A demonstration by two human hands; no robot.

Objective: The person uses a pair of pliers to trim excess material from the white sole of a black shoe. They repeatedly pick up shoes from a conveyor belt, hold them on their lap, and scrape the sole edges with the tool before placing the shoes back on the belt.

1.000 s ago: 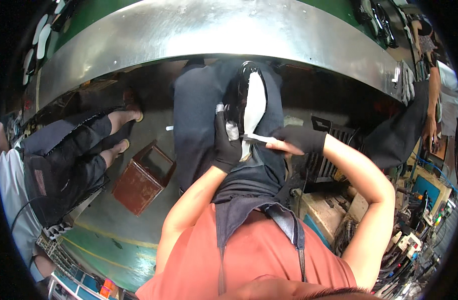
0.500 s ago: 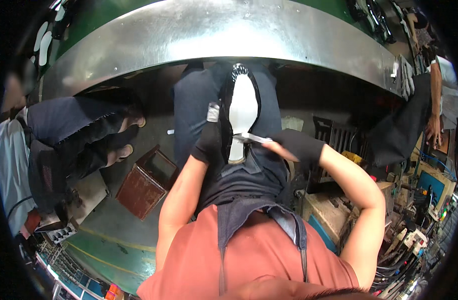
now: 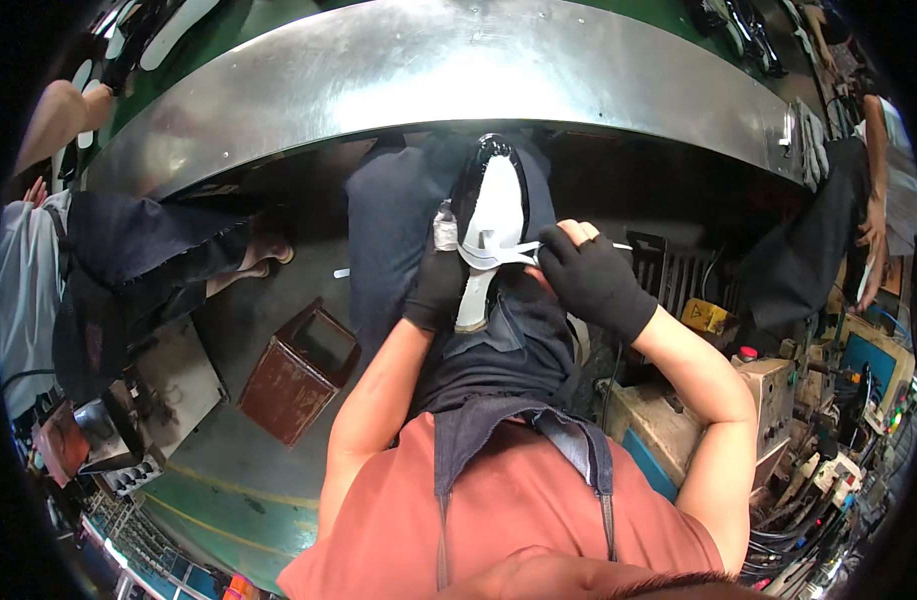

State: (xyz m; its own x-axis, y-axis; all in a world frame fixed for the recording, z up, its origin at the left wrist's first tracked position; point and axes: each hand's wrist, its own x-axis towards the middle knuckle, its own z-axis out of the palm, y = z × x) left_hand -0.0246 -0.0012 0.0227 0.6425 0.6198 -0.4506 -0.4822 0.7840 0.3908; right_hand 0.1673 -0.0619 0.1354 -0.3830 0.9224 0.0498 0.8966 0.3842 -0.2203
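A glossy black shoe [image 3: 471, 192], sole side up, lies lengthwise over my lap with its toe pointing away. Its underside carries a white insole board [image 3: 500, 195]; a pale band [image 3: 486, 252] crosses its waist, looking loose and raised there. My left hand [image 3: 437, 277], in a black fingerless glove with a finger wrapped in shiny tape, grips the shoe's left side. On the right, my gloved right hand [image 3: 588, 272] is closed on a slim pale tool [image 3: 523, 252], whose forked-looking end meets the band. The tool's exact kind is unclear, since my fingers cover its middle.
A curved metal bench edge [image 3: 428, 80] runs across in front of my knees. A brown box-like stool [image 3: 296, 375] stands on the floor to the left. Machinery and cables [image 3: 828, 470] crowd the right. Co-workers sit on both sides, one with a bare arm [image 3: 63, 120] at far left.
My right hand has turned and risen slightly, and the pale band now stands raised at the shoe's waist. The shoe and my left hand have shifted slightly right. A co-worker's arm now reaches toward the bench.
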